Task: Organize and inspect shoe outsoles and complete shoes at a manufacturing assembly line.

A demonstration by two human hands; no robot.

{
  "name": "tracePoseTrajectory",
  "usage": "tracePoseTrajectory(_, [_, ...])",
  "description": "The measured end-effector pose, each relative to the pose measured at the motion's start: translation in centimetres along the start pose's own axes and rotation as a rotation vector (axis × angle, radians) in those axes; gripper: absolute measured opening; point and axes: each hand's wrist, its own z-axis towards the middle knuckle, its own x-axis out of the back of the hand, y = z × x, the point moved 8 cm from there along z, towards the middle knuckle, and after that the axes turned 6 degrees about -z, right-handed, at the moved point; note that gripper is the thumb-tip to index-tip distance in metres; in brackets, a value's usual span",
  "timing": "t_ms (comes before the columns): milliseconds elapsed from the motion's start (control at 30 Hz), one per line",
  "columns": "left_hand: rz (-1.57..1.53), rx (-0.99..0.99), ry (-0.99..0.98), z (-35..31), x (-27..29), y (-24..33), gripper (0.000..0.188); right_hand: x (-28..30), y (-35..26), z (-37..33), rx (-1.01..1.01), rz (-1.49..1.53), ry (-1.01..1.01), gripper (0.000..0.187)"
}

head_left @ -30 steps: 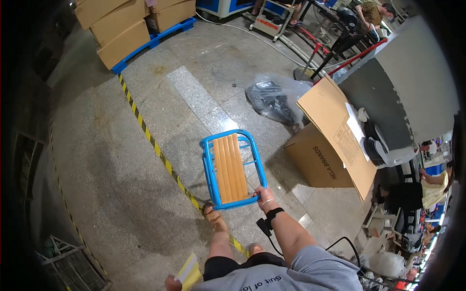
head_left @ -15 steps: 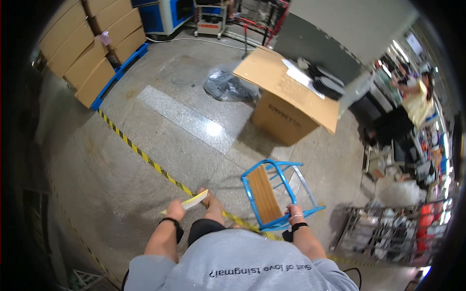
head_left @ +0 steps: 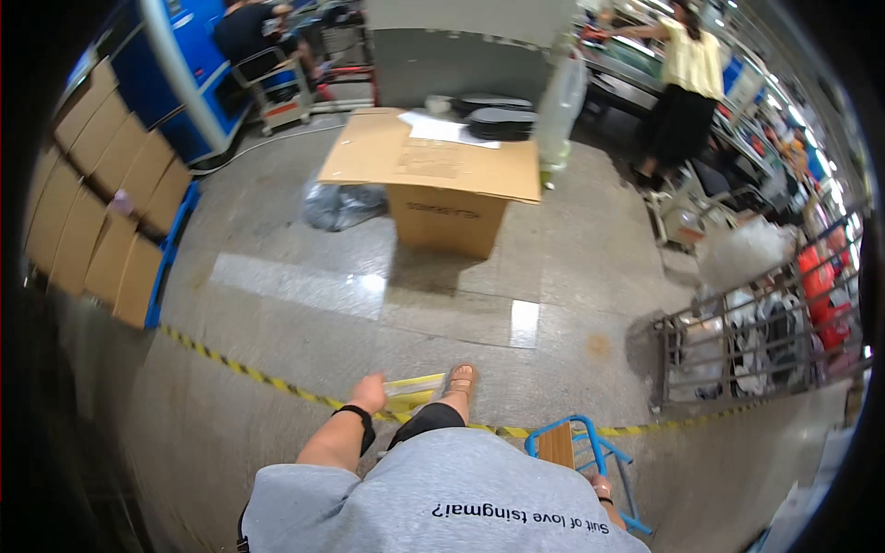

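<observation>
My left hand (head_left: 371,394), with a black band on its wrist, is closed on a thin yellow-and-white sheet (head_left: 410,396) held low in front of my left side. Whether it is one sheet or a few stacked cannot be made out. Down at my right side, my right hand (head_left: 601,487) grips the frame of a blue metal chair (head_left: 590,426) with a wood-coloured seat (head_left: 556,446). My sleeve and body hide part of the chair. A sandalled foot (head_left: 463,376) shows ahead of me.
Ahead stands a large carton with a cardboard top (head_left: 369,152), bearing papers and black items. Stacked cartons (head_left: 101,184) stand at left on a blue pallet. A metal rack cart (head_left: 737,355) is at right. Yellow-black tape (head_left: 249,370) crosses the floor. Two people work at the back.
My view has turned to the right and lifted. The chair now hangs closer to my right side, further back. The sheet stays in my left hand, and a foot has stepped forward.
</observation>
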Motion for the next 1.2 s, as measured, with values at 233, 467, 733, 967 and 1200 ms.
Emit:
tracePoseTrajectory(233, [0.095,-0.137,-0.2,9.6,0.3,11.5,0.019,12.0,8.0,-4.2,-0.275,0.385,0.354,0.005])
tracePoseTrajectory(467, [0.003,-0.619,-0.253,22.5,-0.8,35.6,0.021,11.3,4.6,-7.5,-0.457,0.64,0.522,0.008])
tracePoseTrajectory(733, [-0.209,-0.703,-0.289,28.5,2.2,55.5,0.018,4.9,-12.1,1.9,-0.441,0.831,0.445,0.014])
tracePoseTrajectory(967, [-0.118,-0.827,-0.238,34.0,9.0,65.3,0.014,0.9,-33.8,15.1,-0.302,0.928,0.255,0.039])
tracePoseTrajectory(1200, [-0.199,-0.736,-0.201,41.5,12.1,72.2,0.014,-3.3,-58.4,24.6,-0.154,0.932,0.03,0.041])
